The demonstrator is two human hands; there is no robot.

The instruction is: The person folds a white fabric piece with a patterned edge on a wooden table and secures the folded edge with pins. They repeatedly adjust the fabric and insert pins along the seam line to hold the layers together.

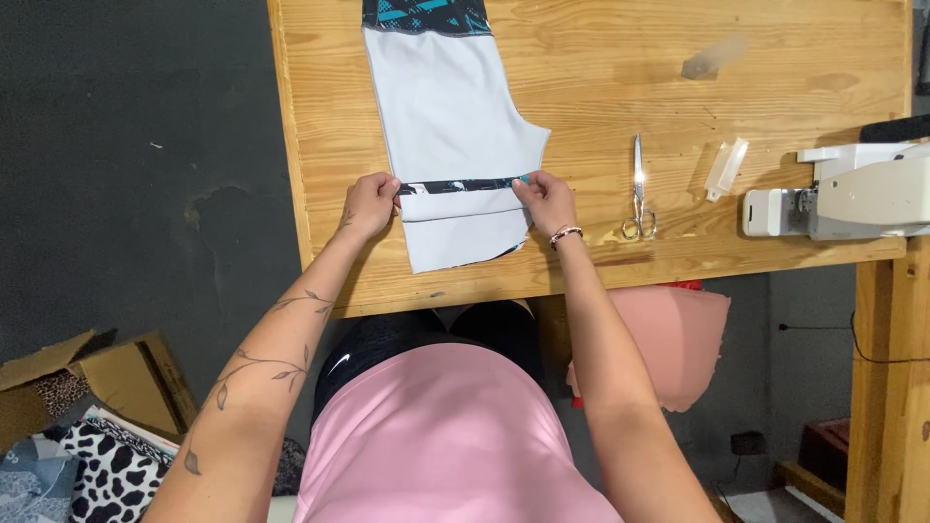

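Note:
A pale grey fabric piece (pixel 448 116) lies flat on the wooden table (pixel 756 87), with a dark teal-patterned band at its far end. Across its near part runs a narrow dark patterned strip (pixel 460 185). My left hand (pixel 369 204) pinches the strip's left end at the fabric's left edge. My right hand (pixel 547 201), with a bracelet at the wrist, pinches the strip's right end at the fabric's right edge. The strip is stretched straight between both hands.
Silver scissors (pixel 638 190) lie right of my right hand. A clear plastic piece (pixel 726 169) and a white sewing machine (pixel 852 194) sit further right. A cardboard box (pixel 116 378) with printed fabrics (pixel 107 470) is on the floor at left. Pink fabric (pixel 678 339) hangs under the table.

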